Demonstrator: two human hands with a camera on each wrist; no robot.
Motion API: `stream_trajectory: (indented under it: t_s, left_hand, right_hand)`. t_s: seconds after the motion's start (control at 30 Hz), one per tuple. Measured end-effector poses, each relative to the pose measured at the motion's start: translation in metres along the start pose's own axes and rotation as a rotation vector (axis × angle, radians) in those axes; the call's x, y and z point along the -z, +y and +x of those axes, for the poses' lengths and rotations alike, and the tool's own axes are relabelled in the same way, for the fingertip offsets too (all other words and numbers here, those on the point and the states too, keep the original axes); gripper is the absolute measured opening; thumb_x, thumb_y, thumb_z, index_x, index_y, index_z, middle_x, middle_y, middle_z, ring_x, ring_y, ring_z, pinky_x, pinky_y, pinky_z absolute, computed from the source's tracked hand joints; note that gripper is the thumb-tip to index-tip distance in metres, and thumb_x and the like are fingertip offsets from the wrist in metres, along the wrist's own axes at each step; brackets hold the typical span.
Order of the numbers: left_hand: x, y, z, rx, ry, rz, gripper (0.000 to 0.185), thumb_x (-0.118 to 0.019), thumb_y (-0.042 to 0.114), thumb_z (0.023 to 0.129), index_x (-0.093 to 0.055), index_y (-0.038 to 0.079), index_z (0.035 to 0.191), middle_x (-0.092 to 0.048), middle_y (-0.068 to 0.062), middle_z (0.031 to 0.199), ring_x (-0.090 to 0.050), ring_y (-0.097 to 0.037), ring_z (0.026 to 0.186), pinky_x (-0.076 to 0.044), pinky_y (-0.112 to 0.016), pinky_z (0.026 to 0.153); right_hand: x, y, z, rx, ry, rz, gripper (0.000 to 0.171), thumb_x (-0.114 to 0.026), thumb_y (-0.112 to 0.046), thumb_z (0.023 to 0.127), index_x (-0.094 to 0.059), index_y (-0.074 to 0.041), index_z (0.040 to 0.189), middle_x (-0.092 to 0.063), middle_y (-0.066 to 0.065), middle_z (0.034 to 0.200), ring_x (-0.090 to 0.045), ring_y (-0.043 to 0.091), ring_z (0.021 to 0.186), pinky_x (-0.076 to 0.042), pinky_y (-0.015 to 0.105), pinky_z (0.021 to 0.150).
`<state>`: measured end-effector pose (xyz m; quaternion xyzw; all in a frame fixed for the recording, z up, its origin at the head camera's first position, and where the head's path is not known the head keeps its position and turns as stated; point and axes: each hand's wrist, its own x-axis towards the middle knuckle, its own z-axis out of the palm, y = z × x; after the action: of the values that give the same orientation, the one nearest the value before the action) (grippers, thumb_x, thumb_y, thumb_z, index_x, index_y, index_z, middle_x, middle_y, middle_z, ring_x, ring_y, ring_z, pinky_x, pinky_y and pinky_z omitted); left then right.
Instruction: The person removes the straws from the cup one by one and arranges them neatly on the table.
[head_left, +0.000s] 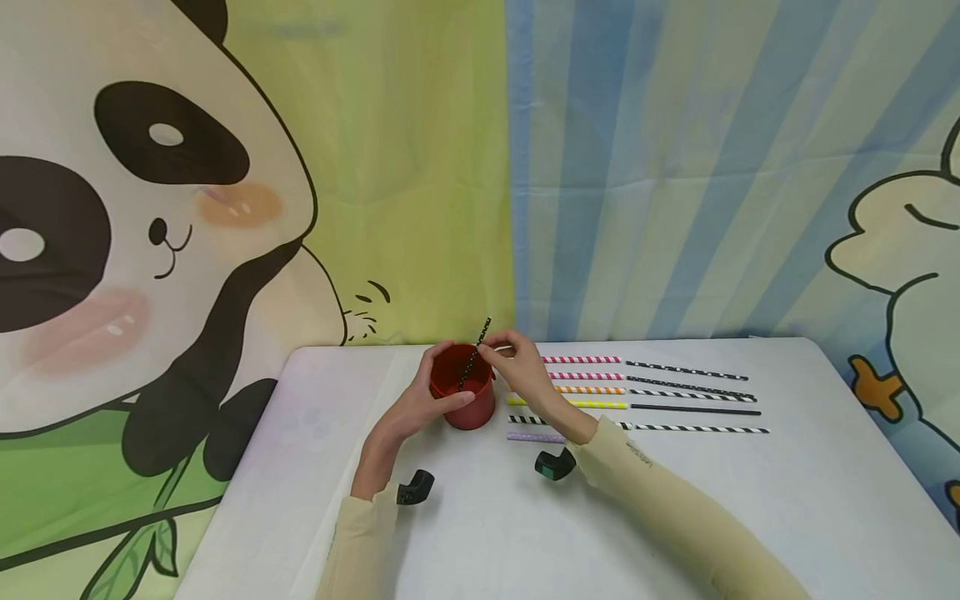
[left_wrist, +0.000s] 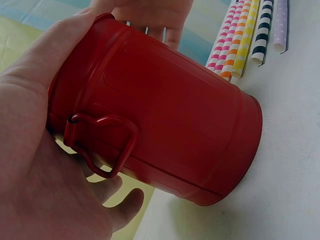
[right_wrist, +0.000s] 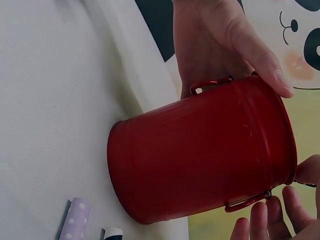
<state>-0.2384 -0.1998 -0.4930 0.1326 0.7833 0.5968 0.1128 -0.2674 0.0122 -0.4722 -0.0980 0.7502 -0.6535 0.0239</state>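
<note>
No readable text, labels, brands or numbers anywhere. Small dark mark on the beige right sleeve (head_left: pixel 637 454) is too blurred to read. Backdrop carries cartoon drawings only.

Straw's (head_left: pixel 475 354) lower end inside red bucket (head_left: pixel 471 400)

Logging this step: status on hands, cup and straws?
Left hand grips red cup. Right hand pinches black dotted straw, tip in cup. Remaining straws lie right; nothing blocking.
</note>
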Motion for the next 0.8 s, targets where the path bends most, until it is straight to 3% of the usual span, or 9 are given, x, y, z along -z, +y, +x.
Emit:
stream_trajectory:
  t_s: [0.2, 0.57, 0.8]
  left_hand:
    - [0.0, 0.0, 0.001, 0.004, -0.003, -0.004, 0.09, -0.077, 0.028, 0.089, -0.018, 0.029, 0.156, -0.04, -0.003, 0.151, -0.042, -0.027, 0.138, -0.045, -0.042, 0.108]
    - [-0.001, 0.0, 0.001, 0.018, -0.005, 0.0, 0.088, -0.077, 0.028, 0.089, -0.019, 0.032, 0.155, -0.041, -0.002, 0.15, -0.042, -0.027, 0.138, -0.042, -0.048, 0.11]
    - [0.0, 0.0, 0.0, 0.01, 0.004, -0.004, 0.088, -0.077, 0.026, 0.089, -0.019, 0.031, 0.155, -0.041, -0.005, 0.15, -0.041, -0.029, 0.139, -0.04, -0.053, 0.111]
  right_hand:
    - [-0.003, 0.0, 0.003, -0.021, 0.003, -0.003, 0.02, -0.069, -0.025, 0.095, -0.068, -0.008, 0.107, -0.069, 0.009, 0.111, -0.07, 0.027, 0.102, -0.054, 0.027, 0.079]
    - [-0.003, -0.003, 0.003, -0.033, 0.004, 0.022, 0.027, -0.07, -0.026, 0.095, -0.067, -0.003, 0.109, -0.068, 0.015, 0.115, -0.068, 0.034, 0.106, -0.051, 0.026, 0.081]
    - [0.0, -0.014, 0.003, -0.022, 0.029, -0.005, 0.02, -0.07, -0.024, 0.094, -0.068, -0.008, 0.106, -0.069, 0.008, 0.109, -0.067, 0.021, 0.1, -0.05, 0.032, 0.088]
